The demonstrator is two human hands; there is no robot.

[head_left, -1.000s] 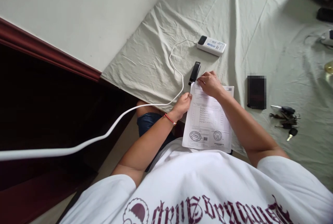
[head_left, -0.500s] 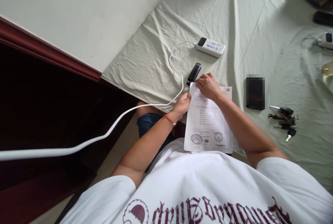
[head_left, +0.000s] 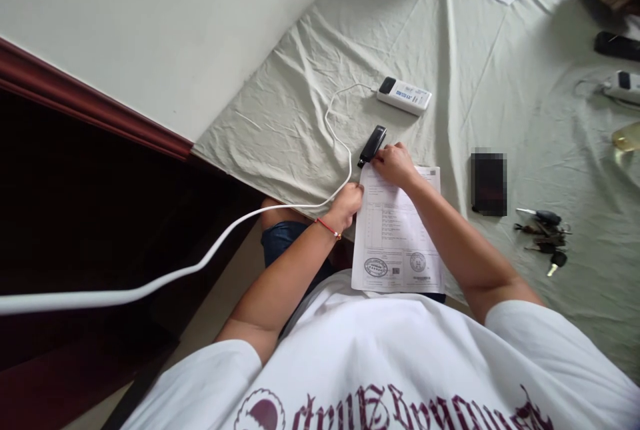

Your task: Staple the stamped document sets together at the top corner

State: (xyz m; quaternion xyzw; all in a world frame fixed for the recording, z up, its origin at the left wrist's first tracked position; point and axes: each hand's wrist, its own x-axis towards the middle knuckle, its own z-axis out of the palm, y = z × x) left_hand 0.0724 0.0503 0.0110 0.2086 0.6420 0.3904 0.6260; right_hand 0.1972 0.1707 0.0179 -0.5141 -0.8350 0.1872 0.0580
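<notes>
"Well, what's out on that pale green cloth (head_left: 500, 70)?"
"Stamped papers (head_left: 395, 237), over at its near edge!"
"And the hands?"
"Left hand (head_left: 349, 205), nearly closed, pinching their left side. Right hand (head_left: 395, 163), fingers bent, at the far-left corner; whether it grips, I can't tell."
"What's beside it?"
"Black stapler (head_left: 373, 145), just off that corner!"

One head view, forward and steeply down (shirt (head_left: 390, 343) nearest), over pale cloth (head_left: 500, 83)
</notes>
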